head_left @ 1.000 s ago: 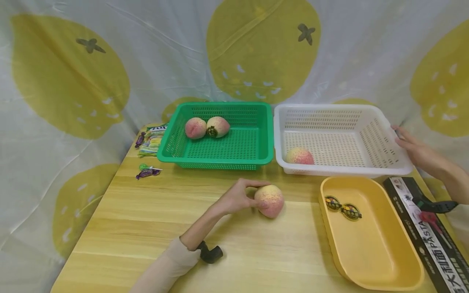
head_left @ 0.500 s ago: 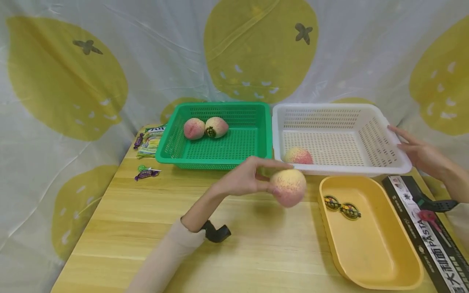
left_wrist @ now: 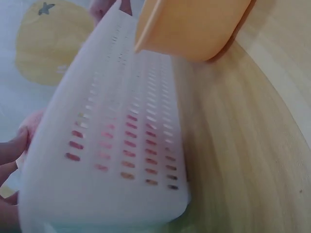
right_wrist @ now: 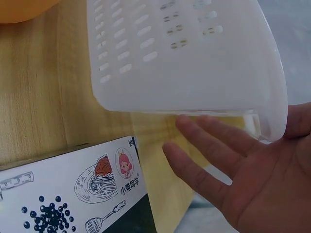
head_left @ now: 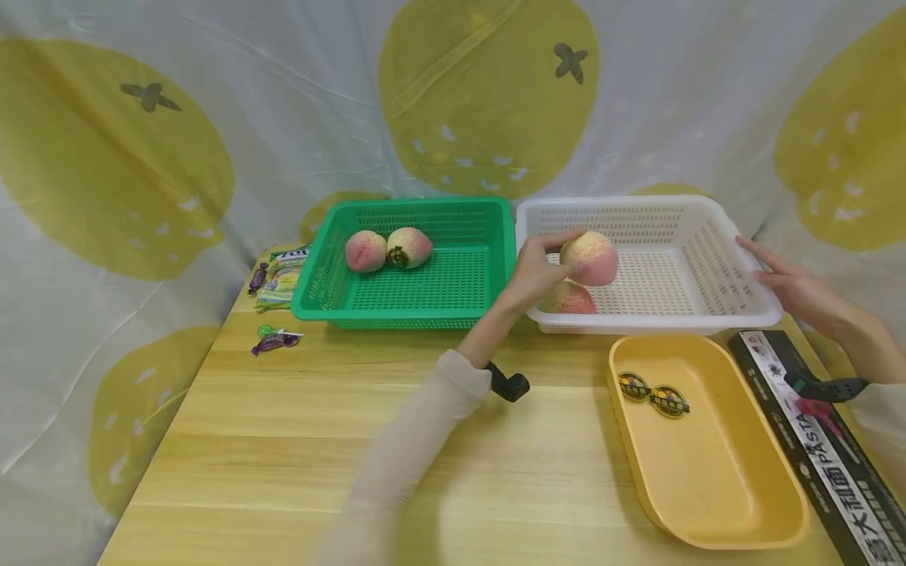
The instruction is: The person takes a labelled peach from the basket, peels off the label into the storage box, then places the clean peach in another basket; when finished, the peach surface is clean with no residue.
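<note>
- Pale wooden table (head_left: 297, 440) fills the near ground, with a lemon-print curtain (head_left: 212, 118) hung behind it.
- Nearest on the right sit a yellow tray (head_left: 708, 503), with two stickers on its floor, and a black pasta box (head_left: 828, 464) just beside it at the table's right edge.
- Mid-table, a sleeved arm reaches forward; the left hand (head_left: 534, 271) has its fingers curled round a pink-and-cream peach (head_left: 589, 258) and holds it in the air over the near left part of the white basket (head_left: 708, 321).
- A second ago that peach lay on the bare wood in front of the baskets, under the same hand. Half a second ago it was lifted and just short of the basket's near rim. Now it has crossed the rim, so I judge the carry nearly finished, with only the lowering and letting go left.
- A second peach (head_left: 566, 300) lies on the basket floor directly below the held one, close enough that the two could knock together.
- The right hand (head_left: 793, 287) rests flat against the basket's right wall, fingers straight, much as it did a second ago; the wrist view shows the open palm (right_wrist: 252, 179) under the rim.
- Farther left, the green basket (head_left: 453, 310) holds two more peaches (head_left: 385, 249), touching each other, in its far left corner.
- Wrapped sweets (head_left: 276, 339) lie beyond its left side, with a snack packet (head_left: 283, 275) farther back.
</note>
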Tool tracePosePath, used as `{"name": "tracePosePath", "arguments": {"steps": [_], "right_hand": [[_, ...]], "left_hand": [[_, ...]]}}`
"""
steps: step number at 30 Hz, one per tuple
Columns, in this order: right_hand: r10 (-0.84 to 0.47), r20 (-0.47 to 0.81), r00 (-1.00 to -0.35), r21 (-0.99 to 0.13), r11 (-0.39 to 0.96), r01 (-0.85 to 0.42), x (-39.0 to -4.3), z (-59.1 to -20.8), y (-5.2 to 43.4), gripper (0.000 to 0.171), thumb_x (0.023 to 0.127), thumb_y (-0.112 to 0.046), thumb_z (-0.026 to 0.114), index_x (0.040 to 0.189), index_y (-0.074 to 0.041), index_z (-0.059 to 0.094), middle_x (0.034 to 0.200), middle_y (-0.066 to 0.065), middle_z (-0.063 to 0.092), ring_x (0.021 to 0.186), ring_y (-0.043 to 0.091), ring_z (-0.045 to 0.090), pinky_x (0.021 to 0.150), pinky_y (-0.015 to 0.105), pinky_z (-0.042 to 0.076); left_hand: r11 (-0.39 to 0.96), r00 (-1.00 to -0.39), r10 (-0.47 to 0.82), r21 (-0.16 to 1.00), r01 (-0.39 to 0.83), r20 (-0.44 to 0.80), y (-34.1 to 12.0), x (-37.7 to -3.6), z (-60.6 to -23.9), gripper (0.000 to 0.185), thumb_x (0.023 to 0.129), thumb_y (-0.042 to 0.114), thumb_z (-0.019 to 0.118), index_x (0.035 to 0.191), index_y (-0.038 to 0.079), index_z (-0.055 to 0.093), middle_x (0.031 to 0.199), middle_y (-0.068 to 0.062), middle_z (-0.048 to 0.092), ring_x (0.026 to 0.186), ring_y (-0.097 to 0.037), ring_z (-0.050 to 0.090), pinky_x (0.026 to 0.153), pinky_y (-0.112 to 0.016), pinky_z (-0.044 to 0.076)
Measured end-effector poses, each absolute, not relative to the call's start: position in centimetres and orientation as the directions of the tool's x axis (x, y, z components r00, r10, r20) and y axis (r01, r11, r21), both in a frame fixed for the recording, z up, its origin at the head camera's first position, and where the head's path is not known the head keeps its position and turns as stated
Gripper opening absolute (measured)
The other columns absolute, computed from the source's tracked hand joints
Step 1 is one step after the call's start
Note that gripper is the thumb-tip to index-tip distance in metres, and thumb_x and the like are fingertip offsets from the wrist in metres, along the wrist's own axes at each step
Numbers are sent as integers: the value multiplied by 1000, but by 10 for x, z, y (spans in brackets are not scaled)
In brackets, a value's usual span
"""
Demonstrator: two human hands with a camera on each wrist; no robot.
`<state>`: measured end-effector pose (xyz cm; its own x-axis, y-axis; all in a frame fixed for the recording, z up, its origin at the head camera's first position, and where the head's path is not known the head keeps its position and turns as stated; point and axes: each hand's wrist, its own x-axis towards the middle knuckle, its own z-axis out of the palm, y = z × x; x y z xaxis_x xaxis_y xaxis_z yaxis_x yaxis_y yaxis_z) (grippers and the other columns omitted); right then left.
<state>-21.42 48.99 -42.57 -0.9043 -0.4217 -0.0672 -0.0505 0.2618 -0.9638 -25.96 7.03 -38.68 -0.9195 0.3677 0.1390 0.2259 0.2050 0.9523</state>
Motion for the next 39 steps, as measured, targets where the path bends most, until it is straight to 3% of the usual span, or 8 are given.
{"name": "tracePosePath", "arguments": {"steps": [10, 14, 20, 25, 29, 32, 37, 39], "right_hand": [[-358, -106, -928, -886, 458, -76, -215, -422, 485, 61, 115, -17, 21, 167, -30, -6, 133, -38, 38, 109, -17, 56, 81, 9, 48], [-347, -115, -931, -864, 498, -79, -214, -420, 484, 61, 115, -18, 21, 167, -31, -7, 132, -40, 37, 109, -18, 54, 80, 8, 46], [-349, -119, -929, -868, 491, -73, -214, -422, 484, 61, 115, -19, 22, 167, -33, -7, 130, -42, 38, 108, -18, 54, 79, 9, 47], [-427, -74, -901, -926, 366, -98, -215, -424, 488, 62, 114, -13, 21, 167, -33, -6, 131, -41, 44, 111, -16, 57, 81, 9, 48], [-440, -59, -896, -938, 331, -101, -215, -425, 490, 62, 114, -13, 21, 167, -33, -5, 131, -40, 47, 110, -14, 59, 80, 9, 48], [-435, -61, -899, -947, 309, -85, -215, -426, 491, 62, 114, -13, 22, 167, -32, -5, 132, -38, 47, 110, -14, 59, 81, 9, 48], [-433, -71, -899, -944, 320, -80, -215, -427, 491, 61, 115, -15, 21, 167, -32, -7, 137, -37, 42, 113, -16, 56, 83, 8, 47], [-432, -75, -899, -942, 327, -78, -214, -428, 491, 61, 115, -15, 20, 166, -32, -8, 137, -38, 41, 113, -16, 56, 83, 8, 47]], "left_hand": [[256, -983, 181, 966, 47, 0, 105, -269, -400, 51, 80, 2, 88, 128, 12, 75, 121, -9, 76, 82, -6, 58, 60, -13, 48], [312, -991, 135, 950, 18, -26, 111, -273, -402, 49, 79, 9, 90, 126, 15, 76, 121, -5, 77, 88, -6, 55, 68, -14, 43], [455, -992, 121, 891, 14, -46, 115, -278, -407, 49, 78, 17, 93, 124, 17, 78, 130, -1, 74, 112, -10, 63, 82, -16, 46], [606, -993, 59, 794, -43, -99, 118, -282, -408, 53, 73, 19, 96, 122, 21, 79, 134, 2, 72, 101, -8, 61, 75, -17, 44], [627, -992, 65, 778, -42, -106, 119, -282, -407, 54, 73, 18, 96, 123, 20, 78, 135, 1, 72, 93, -8, 56, 69, -16, 38], [634, -993, 69, 772, -34, -100, 119, -282, -406, 54, 73, 18, 96, 124, 20, 77, 136, 1, 71, 96, -10, 59, 69, -17, 40], [636, -993, 91, 771, 5, -68, 117, -278, -402, 53, 77, 16, 93, 127, 19, 76, 137, 2, 70, 123, -11, 64, 93, -19, 51], [593, -986, 161, 803, 65, -39, 110, -274, -398, 51, 82, 15, 89, 131, 15, 73, 139, 0, 69, 125, -15, 63, 98, -22, 50]]}}
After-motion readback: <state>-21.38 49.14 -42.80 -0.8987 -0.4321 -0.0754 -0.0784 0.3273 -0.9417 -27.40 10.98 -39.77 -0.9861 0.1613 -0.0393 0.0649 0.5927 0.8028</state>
